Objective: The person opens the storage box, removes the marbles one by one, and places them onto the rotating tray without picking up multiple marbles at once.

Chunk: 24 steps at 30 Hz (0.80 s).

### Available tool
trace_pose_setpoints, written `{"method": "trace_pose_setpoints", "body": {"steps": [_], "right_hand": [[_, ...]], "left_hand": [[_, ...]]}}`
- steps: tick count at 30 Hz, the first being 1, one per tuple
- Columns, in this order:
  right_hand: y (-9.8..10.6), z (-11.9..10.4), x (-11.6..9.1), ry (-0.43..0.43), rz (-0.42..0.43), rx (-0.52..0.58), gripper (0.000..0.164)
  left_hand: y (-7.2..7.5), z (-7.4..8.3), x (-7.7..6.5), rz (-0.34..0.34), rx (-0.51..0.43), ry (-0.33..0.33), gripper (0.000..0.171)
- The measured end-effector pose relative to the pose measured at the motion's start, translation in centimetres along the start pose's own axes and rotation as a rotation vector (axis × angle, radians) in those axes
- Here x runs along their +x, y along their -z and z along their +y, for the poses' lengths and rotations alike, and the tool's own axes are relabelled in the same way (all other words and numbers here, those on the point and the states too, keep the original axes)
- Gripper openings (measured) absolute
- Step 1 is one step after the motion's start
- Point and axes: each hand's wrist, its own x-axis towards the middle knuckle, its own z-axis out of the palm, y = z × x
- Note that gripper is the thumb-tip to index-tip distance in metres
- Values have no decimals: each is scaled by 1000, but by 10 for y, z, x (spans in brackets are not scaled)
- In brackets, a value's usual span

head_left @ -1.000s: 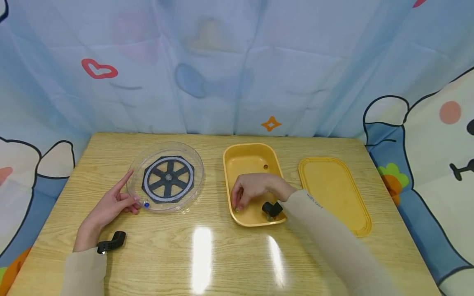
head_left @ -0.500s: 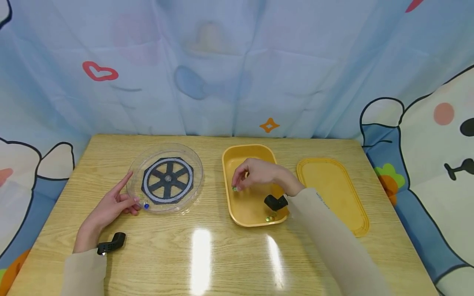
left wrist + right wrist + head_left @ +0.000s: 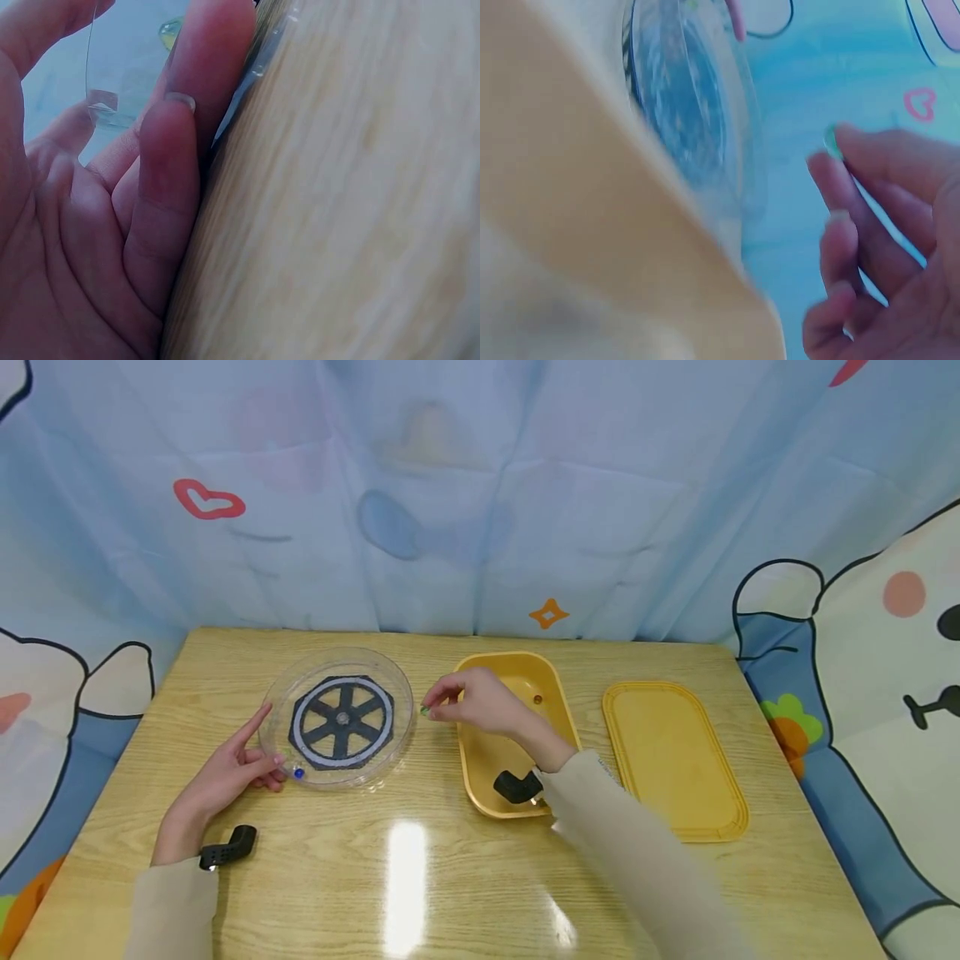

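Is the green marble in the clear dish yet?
No, in the head view the right hand pinches the green marble to the right of the clear dish.

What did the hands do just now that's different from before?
The right hand moved left, out over the side of the yellow tray towards the clear dish. It carries the green marble its fingers were on in the tray.

The left hand stayed at the dish's edge; the blue marble and yellow lid stayed put.

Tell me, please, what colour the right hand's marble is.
Green; the right wrist view shows the marble best.
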Motion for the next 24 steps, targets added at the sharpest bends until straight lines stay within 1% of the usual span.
{"method": "trace_pose_setpoints", "body": {"steps": [5, 9, 13, 17, 24], "right_hand": [[-22, -11, 12, -45, 88, 14, 12], [-37, -18, 20, -82, 127, 41, 12], [-50, -24, 26, -110, 116, 90, 14], [-60, -26, 31, -125, 91, 113, 14], [-67, -29, 34, -127, 62, 140, 17]], "left_hand": [[0, 1, 1, -4, -2, -7, 88], [0, 0, 1, -3, -3, -11, 87], [0, -1, 0, -2, -7, -18, 86], [1, -1, 0, -4, -11, -21, 86], [0, 0, 0, 2, -9, -3, 86]]}}
